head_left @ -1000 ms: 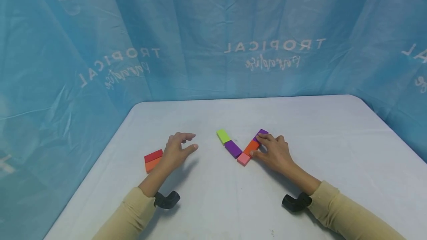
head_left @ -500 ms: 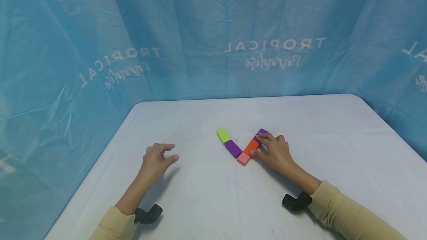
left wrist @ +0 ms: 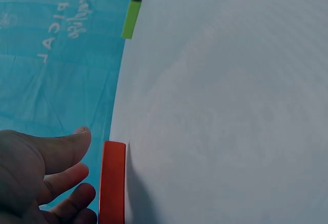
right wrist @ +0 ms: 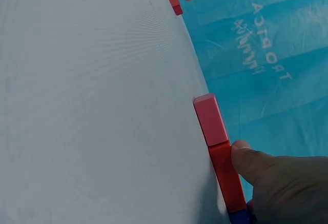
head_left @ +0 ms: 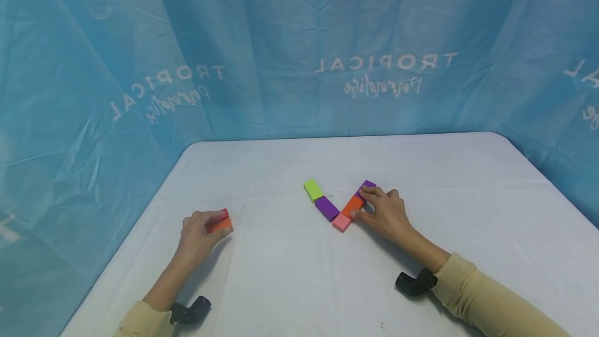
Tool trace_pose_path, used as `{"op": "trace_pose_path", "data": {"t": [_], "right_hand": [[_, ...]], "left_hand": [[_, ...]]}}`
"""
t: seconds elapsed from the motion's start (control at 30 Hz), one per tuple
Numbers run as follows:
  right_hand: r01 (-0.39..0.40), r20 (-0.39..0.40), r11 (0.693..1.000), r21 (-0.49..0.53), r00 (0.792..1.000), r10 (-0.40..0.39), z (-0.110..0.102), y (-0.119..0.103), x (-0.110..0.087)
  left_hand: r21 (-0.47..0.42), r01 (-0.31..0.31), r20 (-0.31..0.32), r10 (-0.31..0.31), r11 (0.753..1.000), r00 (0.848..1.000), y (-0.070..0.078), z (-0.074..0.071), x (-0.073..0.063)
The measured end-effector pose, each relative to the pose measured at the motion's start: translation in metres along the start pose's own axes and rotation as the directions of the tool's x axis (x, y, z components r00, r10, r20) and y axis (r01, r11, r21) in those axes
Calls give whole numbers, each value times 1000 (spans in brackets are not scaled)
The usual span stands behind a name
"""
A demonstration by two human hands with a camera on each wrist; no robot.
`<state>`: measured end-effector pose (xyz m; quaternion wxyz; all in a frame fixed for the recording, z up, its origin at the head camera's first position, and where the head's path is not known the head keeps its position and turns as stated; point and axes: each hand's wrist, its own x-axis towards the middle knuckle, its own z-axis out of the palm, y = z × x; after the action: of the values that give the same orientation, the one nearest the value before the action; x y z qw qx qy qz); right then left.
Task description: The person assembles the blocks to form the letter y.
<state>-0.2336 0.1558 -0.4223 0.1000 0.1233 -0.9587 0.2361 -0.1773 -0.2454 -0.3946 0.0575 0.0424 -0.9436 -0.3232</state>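
My left hand (head_left: 198, 235) is over a red block (head_left: 225, 214) and an orange block (head_left: 221, 224) at the table's left. In the left wrist view, a gap separates its thumb from the orange block. My right hand (head_left: 386, 215) rests at a V-shaped row of blocks. Its thumb touches an orange block (right wrist: 227, 178), and a fingertip lies over a purple block (head_left: 367, 185), partly hidden. A pink block (head_left: 341, 222) forms the V's bottom point. Up the left arm run another purple block (head_left: 326, 209) and a lime green block (head_left: 313, 190).
A white-covered table (head_left: 281, 280) carries all the blocks. Blue printed curtain (head_left: 290, 66) hangs behind it and along both sides. A black curved piece (head_left: 191, 311) is fixed at the left wrist, and a similar black piece (head_left: 415, 283) at the right.
My left hand has moved left and toward me, back over the red and orange blocks, covering part of them. The right hand and the V of blocks have stayed still.
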Motion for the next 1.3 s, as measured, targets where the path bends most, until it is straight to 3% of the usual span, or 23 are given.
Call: {"op": "trace_pose_path", "data": {"t": [0.4,0.73,1.3], "right_hand": [[4,-9,1000,-19,1000,-4,1,1,0],[5,-10,1000,-20,1000,-6,2,2,-1],[13,-9,1000,-8,1000,-13,2,1,0]], "left_hand": [[51,28,0,-28,998,1000,-6,0,-6],[56,0,4,-1,998,1000,-7,6,-18],[7,90,26,-90,996,996,-8,7,-26]]}}
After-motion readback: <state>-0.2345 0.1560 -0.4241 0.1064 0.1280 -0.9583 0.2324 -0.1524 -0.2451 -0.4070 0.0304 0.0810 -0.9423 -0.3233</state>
